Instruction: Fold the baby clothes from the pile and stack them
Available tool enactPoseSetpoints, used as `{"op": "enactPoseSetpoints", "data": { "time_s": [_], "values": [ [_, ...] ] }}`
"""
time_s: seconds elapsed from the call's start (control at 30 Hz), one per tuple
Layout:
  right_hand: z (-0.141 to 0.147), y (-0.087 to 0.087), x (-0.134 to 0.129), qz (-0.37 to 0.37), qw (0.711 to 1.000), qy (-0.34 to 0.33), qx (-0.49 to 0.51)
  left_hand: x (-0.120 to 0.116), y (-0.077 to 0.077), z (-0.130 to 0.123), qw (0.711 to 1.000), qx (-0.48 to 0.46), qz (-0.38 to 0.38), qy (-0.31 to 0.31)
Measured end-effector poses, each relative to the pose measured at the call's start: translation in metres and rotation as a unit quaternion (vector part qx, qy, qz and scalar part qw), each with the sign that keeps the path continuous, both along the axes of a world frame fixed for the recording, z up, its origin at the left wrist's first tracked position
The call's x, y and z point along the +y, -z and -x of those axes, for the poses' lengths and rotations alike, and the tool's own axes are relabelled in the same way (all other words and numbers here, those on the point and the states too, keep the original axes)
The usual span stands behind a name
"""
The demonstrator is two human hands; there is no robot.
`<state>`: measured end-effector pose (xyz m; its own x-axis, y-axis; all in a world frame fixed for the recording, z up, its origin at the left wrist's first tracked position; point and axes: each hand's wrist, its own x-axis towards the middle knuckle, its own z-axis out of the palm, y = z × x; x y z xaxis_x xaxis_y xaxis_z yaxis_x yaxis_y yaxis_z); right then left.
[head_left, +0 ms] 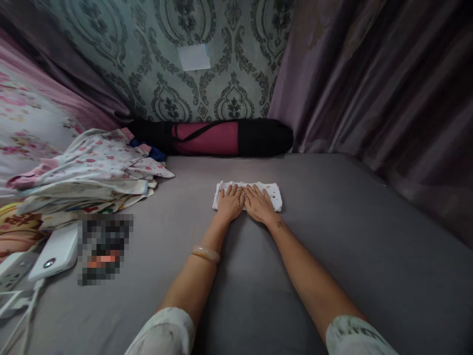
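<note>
A white folded cloth (pixel 276 196) with small dark marks lies as a flat rectangle on the grey bed sheet (pixel 258 261). My left hand (pixel 231 202) rests flat on its left part, fingers stretched forward. Beside it my right hand (pixel 257 203) lies flat on the middle and right part, fingers a little spread. The two hands touch or nearly touch at the thumbs. Much of the cloth is hidden under them. Neither hand grips anything.
A pile of printed clothes (pixel 99 158) lies at the left. Nearer are a white power bank (pixel 55 254) with a cable, a power strip (pixel 16 271) and a pixelated patch. A black and maroon long bag (pixel 210 138) lies along the wall. Curtains (pixel 332 74) hang at the right.
</note>
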<state>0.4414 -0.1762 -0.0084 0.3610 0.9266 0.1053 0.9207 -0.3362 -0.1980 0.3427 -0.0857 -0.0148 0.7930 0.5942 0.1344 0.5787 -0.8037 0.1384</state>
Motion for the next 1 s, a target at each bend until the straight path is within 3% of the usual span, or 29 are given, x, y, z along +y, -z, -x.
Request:
{"op": "enactPoseSetpoints", "data": {
  "time_s": [0.17, 0.37, 0.6, 0.73, 1.0],
  "values": [
    [-0.002, -0.002, -0.004, -0.02, 0.998, 0.047, -0.021, -0.001, -0.003, 0.0, 0.997, -0.041, -0.061, -0.036],
    [-0.002, 0.005, -0.004, -0.002, 0.998, 0.069, -0.016, 0.002, 0.0, 0.0, 0.998, 0.003, -0.01, -0.068],
    [-0.006, -0.002, -0.006, 0.007, 0.996, 0.083, -0.014, 0.003, -0.003, 0.003, 0.996, -0.019, -0.04, -0.081],
    [-0.011, 0.003, -0.008, -0.001, 0.992, 0.127, -0.026, 0.008, -0.003, 0.006, 0.994, -0.011, -0.016, -0.11],
    [-0.017, 0.003, -0.008, 0.015, 0.991, 0.131, -0.004, 0.013, -0.003, 0.01, 0.994, -0.005, -0.02, -0.106]
  ]
}}
